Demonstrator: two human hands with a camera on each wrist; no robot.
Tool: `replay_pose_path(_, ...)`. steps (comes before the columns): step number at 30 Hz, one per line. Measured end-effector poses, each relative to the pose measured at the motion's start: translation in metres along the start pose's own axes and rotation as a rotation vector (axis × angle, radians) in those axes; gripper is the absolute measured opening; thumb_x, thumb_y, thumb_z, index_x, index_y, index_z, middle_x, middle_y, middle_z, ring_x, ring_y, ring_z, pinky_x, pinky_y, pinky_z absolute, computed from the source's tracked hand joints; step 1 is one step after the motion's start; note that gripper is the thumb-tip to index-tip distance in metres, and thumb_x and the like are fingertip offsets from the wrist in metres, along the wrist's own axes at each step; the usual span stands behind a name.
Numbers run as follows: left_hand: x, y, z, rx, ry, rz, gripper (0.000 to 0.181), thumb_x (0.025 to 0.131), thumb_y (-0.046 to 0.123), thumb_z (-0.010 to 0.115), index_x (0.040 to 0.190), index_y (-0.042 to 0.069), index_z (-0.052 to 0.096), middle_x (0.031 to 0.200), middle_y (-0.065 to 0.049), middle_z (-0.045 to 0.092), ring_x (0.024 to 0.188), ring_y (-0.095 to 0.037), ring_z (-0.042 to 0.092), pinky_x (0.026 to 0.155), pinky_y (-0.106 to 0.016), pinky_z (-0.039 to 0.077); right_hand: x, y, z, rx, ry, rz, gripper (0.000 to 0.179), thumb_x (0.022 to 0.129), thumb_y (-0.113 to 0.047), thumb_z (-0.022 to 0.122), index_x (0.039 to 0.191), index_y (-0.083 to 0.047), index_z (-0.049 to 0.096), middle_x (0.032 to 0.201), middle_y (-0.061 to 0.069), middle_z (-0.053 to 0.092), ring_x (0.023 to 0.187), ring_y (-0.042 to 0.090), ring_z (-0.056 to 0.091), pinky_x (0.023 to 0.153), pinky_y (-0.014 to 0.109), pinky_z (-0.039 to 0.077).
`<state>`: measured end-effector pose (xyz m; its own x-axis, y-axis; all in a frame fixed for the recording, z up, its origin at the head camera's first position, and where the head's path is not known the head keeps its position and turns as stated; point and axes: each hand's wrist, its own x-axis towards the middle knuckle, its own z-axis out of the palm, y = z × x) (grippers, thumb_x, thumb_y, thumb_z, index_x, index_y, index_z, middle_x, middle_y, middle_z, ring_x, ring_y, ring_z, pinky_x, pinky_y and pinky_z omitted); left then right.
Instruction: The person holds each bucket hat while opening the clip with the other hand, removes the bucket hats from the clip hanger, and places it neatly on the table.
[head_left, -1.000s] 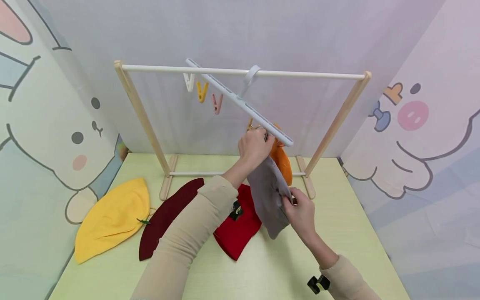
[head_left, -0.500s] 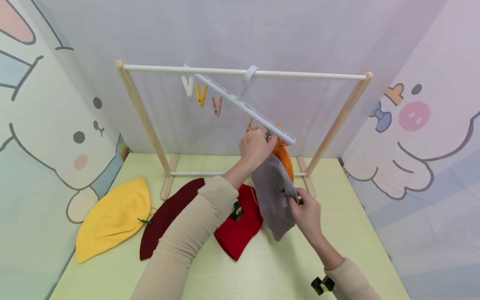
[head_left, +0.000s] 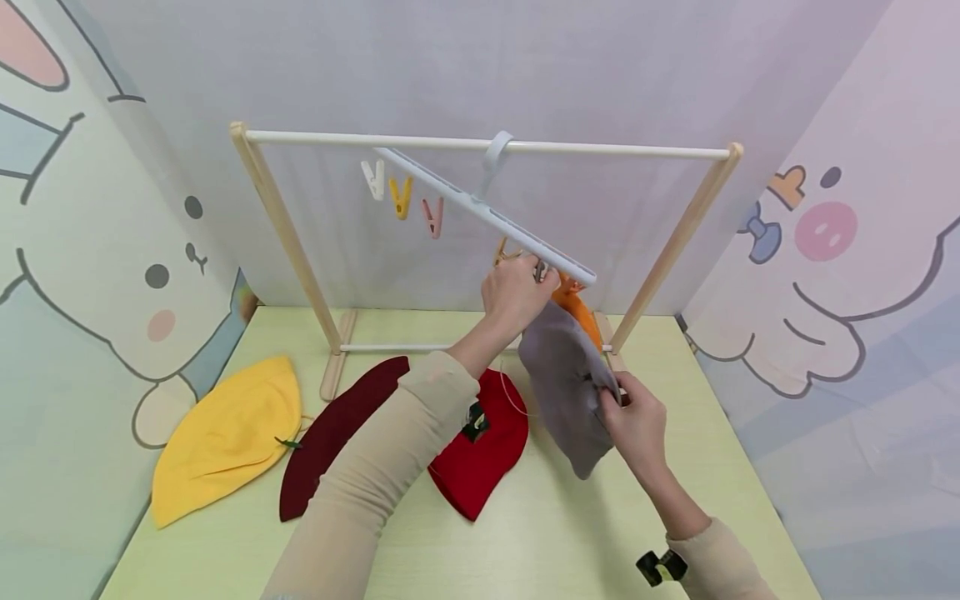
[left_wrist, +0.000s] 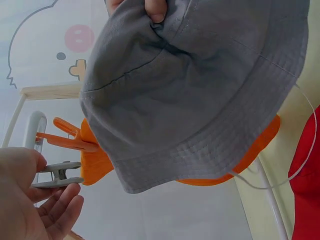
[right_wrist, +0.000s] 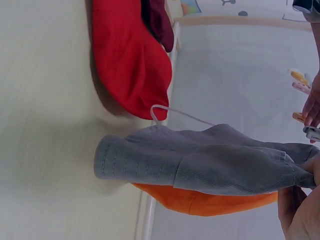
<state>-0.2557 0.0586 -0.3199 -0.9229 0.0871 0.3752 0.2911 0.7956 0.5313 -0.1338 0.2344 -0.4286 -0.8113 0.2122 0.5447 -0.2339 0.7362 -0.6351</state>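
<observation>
My left hand (head_left: 517, 292) is just under the near right end of the pale blue hanger (head_left: 491, 215). Between thumb and fingers it pinches a grey clothespin (left_wrist: 59, 176), seen in the left wrist view. A grey bucket hat (head_left: 562, 375) with a thin white cord hangs from my right hand (head_left: 637, 421), which pinches its crown. The brim corner of this hat lies close to the clothespin in the left wrist view. Behind it, an orange hat (head_left: 582, 317) hangs from an orange clothespin (left_wrist: 70, 142) on the hanger's end.
The hanger hooks over a white rod (head_left: 315, 137) of a wooden stand. White, yellow and pink clothespins (head_left: 432, 218) hang along its far half. On the table (head_left: 555, 550) lie a yellow hat (head_left: 225, 437), a dark maroon hat (head_left: 337, 433) and a red hat (head_left: 480, 467).
My right hand has moved right with the grey hat, away from the red hat. The left hand has shifted slightly right. The hanger has swung a little, its far end now lower.
</observation>
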Motion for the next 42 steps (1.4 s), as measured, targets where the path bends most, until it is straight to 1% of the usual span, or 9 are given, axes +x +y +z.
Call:
replay_pose_path(10, 0.001, 0.002, 0.001, 0.006, 0.002, -0.014, 0.031, 0.087, 0.038, 0.050, 0.065, 0.017, 0.048, 0.061, 0.002, 0.042, 0.051, -0.017, 0.042, 0.043, -0.024, 0.026, 0.008, 0.010, -0.012, -0.017, 0.047, 0.050, 0.015, 0.075, 0.003, 0.064, 0.086, -0.006, 0.068, 0.076, 0.006, 0.067, 0.049, -0.003, 0.048, 0.046, 0.011, 0.037)
replay_pose_path(16, 0.001, 0.002, 0.001, -0.013, -0.008, -0.021, 0.029, 0.087, 0.037, 0.050, 0.066, 0.017, 0.051, 0.060, 0.002, 0.042, 0.048, -0.016, 0.040, 0.042, -0.023, 0.026, 0.009, 0.013, -0.015, -0.028, 0.046, 0.070, 0.015, 0.076, 0.002, 0.064, 0.086, -0.007, 0.069, 0.078, 0.006, 0.068, 0.049, -0.003, 0.048, 0.046, 0.011, 0.038)
replay_pose_path(20, 0.000, 0.003, 0.001, -0.019, -0.008, -0.018, 0.029, 0.087, 0.037, 0.052, 0.065, 0.017, 0.051, 0.059, 0.001, 0.041, 0.046, -0.015, 0.039, 0.041, -0.023, 0.025, 0.007, 0.014, -0.014, -0.030, 0.021, 0.109, 0.014, 0.077, 0.000, 0.064, 0.087, -0.009, 0.069, 0.079, 0.004, 0.068, 0.051, -0.001, 0.051, 0.047, 0.012, 0.039)
replay_pose_path(24, 0.000, 0.002, 0.002, -0.023, -0.007, -0.010, 0.031, 0.086, 0.037, 0.053, 0.064, 0.017, 0.049, 0.057, 0.002, 0.039, 0.045, -0.013, 0.035, 0.040, -0.022, 0.023, 0.005, 0.015, -0.011, -0.009, -0.017, 0.182, 0.014, 0.079, -0.002, 0.063, 0.089, -0.010, 0.069, 0.081, 0.005, 0.067, 0.054, 0.003, 0.053, 0.049, 0.012, 0.041)
replay_pose_path(27, 0.000, 0.002, 0.003, -0.029, -0.004, -0.011, 0.031, 0.085, 0.038, 0.053, 0.063, 0.017, 0.049, 0.056, 0.002, 0.039, 0.044, -0.012, 0.033, 0.039, -0.022, 0.022, 0.003, 0.015, -0.008, 0.007, -0.046, 0.224, 0.014, 0.079, -0.002, 0.063, 0.090, -0.009, 0.068, 0.082, 0.007, 0.068, 0.056, 0.002, 0.054, 0.050, 0.012, 0.041)
replay_pose_path(30, 0.000, 0.003, 0.003, -0.032, 0.001, -0.011, 0.031, 0.085, 0.038, 0.054, 0.063, 0.017, 0.050, 0.058, 0.002, 0.041, 0.046, -0.013, 0.035, 0.040, -0.022, 0.023, 0.000, 0.016, -0.006, 0.011, -0.070, 0.242, 0.014, 0.079, -0.002, 0.062, 0.090, -0.008, 0.068, 0.083, 0.008, 0.068, 0.057, 0.002, 0.055, 0.051, 0.012, 0.042)
replay_pose_path(34, -0.001, 0.004, 0.003, -0.030, 0.000, -0.011, 0.030, 0.086, 0.039, 0.053, 0.065, 0.017, 0.051, 0.062, 0.001, 0.043, 0.048, -0.013, 0.039, 0.042, -0.022, 0.025, -0.003, 0.018, -0.003, 0.013, -0.098, 0.269, 0.014, 0.080, -0.003, 0.062, 0.091, -0.009, 0.068, 0.084, 0.008, 0.068, 0.061, 0.008, 0.059, 0.052, 0.013, 0.043)
replay_pose_path(39, -0.002, 0.007, 0.003, -0.040, -0.002, -0.006, 0.032, 0.087, 0.040, 0.052, 0.065, 0.017, 0.051, 0.062, 0.001, 0.043, 0.048, -0.014, 0.040, 0.042, -0.022, 0.025, -0.006, 0.024, 0.001, 0.033, -0.164, 0.353, 0.015, 0.082, -0.006, 0.061, 0.095, -0.008, 0.067, 0.092, 0.011, 0.067, 0.070, 0.020, 0.062, 0.055, 0.019, 0.046)
replay_pose_path(42, -0.002, 0.009, 0.002, -0.052, 0.006, 0.003, 0.032, 0.088, 0.040, 0.051, 0.066, 0.017, 0.052, 0.063, 0.000, 0.045, 0.048, -0.014, 0.040, 0.042, -0.022, 0.025, -0.005, 0.026, 0.003, 0.035, -0.189, 0.395, 0.016, 0.083, -0.007, 0.060, 0.097, -0.007, 0.067, 0.095, 0.013, 0.066, 0.072, 0.021, 0.062, 0.054, 0.021, 0.046)
